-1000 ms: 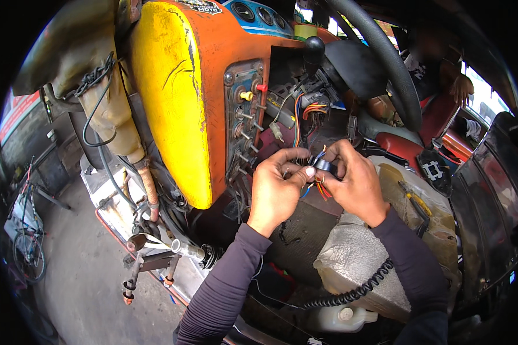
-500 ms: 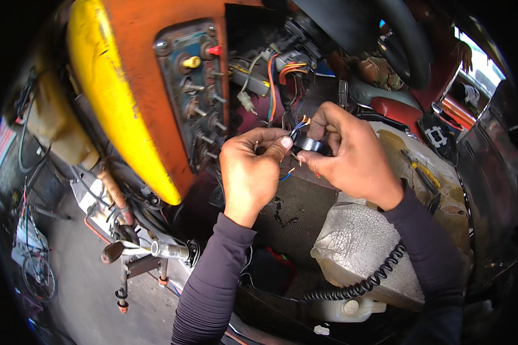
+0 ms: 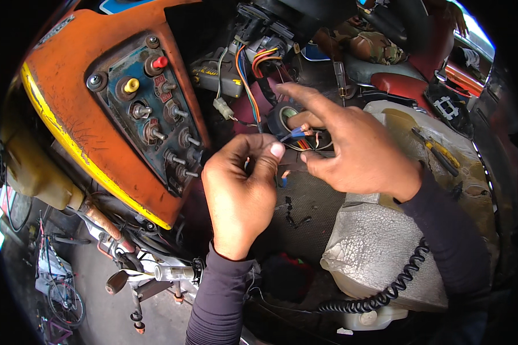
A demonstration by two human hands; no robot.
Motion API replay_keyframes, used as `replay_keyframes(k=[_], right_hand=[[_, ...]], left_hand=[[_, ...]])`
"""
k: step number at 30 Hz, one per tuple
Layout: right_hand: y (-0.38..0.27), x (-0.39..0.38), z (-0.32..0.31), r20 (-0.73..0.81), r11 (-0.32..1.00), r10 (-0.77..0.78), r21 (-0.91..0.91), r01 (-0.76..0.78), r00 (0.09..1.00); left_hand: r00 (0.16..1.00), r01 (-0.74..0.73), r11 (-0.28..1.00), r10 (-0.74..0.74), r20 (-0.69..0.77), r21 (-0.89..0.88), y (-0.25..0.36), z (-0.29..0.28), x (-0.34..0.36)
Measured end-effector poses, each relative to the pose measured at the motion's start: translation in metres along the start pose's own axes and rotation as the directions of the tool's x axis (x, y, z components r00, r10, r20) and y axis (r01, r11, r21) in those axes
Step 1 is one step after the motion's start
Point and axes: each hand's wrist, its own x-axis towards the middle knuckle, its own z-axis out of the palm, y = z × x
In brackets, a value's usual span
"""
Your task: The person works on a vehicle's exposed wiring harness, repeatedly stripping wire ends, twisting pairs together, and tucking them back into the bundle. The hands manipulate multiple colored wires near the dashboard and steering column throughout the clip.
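Low in the middle, my left hand [image 3: 240,187] pinches a bundle of thin blue wires [image 3: 294,135] between thumb and forefinger. Bare copper strands show at the wire ends. My right hand [image 3: 369,150] is just to the right, its forefinger stretched out and its thumb close to the wires. A roll of black electrical tape [image 3: 274,122] hangs round one of its bent fingers. Behind the fingers run red and yellow wires, partly hidden. Another short blue wire end [image 3: 285,179] with bare copper hangs below the hands.
An orange panel with toggle switches [image 3: 149,115] stands left. Loose wires with a white connector [image 3: 223,108] hang behind the hands. Yellow-handled pliers [image 3: 437,152] lie at right, above a cracked silver cover [image 3: 380,241] and coiled black cord [image 3: 385,293]. A person in camouflage clothing [image 3: 380,47] is beyond.
The tape roll has moved away from the wire ends, up and left, on my right hand. Its forefinger has straightened. My left hand still pinches the wires. The whole view has shifted.
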Motion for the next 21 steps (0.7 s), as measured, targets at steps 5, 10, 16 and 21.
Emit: replay_keyframes(k=[5, 10, 16, 21], right_hand=[[-0.027, 0.006, -0.027, 0.265, 0.793, 0.234, 0.505, -0.341, 0.936], [-0.016, 0.005, -0.025, 0.236, 0.562, 0.128, 0.783, -0.266, 0.963], [-0.009, 0.001, -0.012, 0.134, 0.881, 0.139, 0.436, -0.184, 0.981], [0.000, 0.004, -0.011, -0.003, 0.909, 0.070, 0.412, -0.062, 0.998]], left_hand=[[0.991, -0.008, 0.999, 0.014, -0.130, 0.046, -0.001, 0.001, 0.003], [0.998, -0.059, 0.998, 0.061, -0.035, 0.038, -0.005, 0.003, -0.008], [1.000, 0.004, 0.997, -0.006, -0.020, -0.076, -0.002, -0.002, -0.004], [0.967, 0.252, 0.906, -0.228, 0.110, -0.341, 0.004, -0.019, 0.002]])
